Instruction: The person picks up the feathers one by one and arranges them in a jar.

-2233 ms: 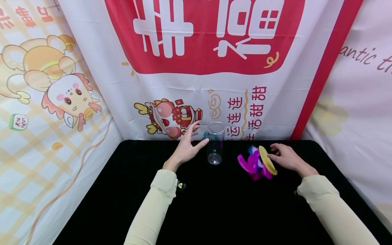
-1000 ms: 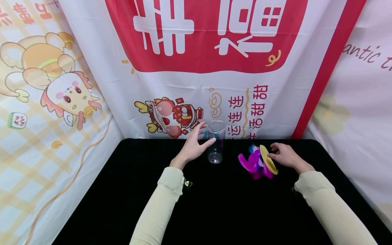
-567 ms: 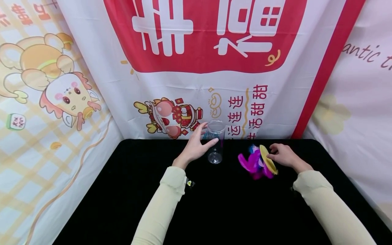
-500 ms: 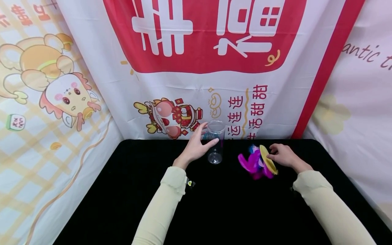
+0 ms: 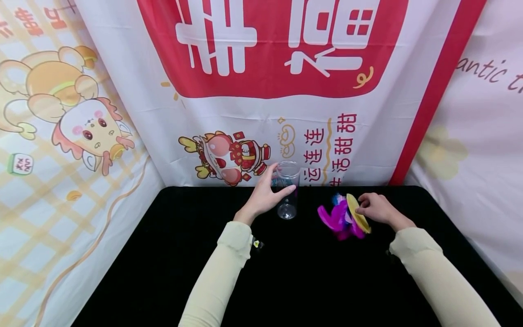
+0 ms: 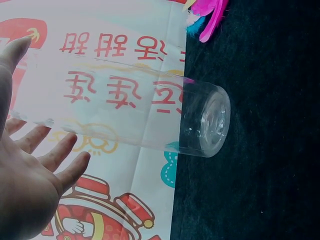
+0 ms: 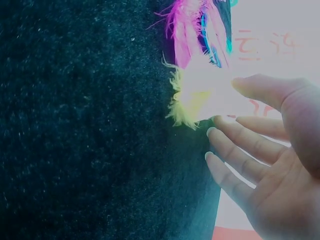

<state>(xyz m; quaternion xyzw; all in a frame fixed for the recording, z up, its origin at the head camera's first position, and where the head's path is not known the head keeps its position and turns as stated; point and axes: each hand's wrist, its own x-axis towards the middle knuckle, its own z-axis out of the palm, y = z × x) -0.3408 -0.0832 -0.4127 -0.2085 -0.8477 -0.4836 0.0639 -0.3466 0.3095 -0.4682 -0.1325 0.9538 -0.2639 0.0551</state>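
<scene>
Spanning left hand (image 5: 263,196): wide, thumb and fingers either side of clear cup (image 5: 287,208).
Clear cup: upright, right of that hand.
Feather bundle (image 5: 340,218): just left of right hand (image 5: 377,208).
Right hand: fingers parted; contact unclear, washed out.

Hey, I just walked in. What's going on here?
Someone is at a black table. Their left hand is spread around a tall clear cup standing upright. Their right hand is at the yellow feather of a colourful feather bunch. Neither grip looks closed.
</scene>
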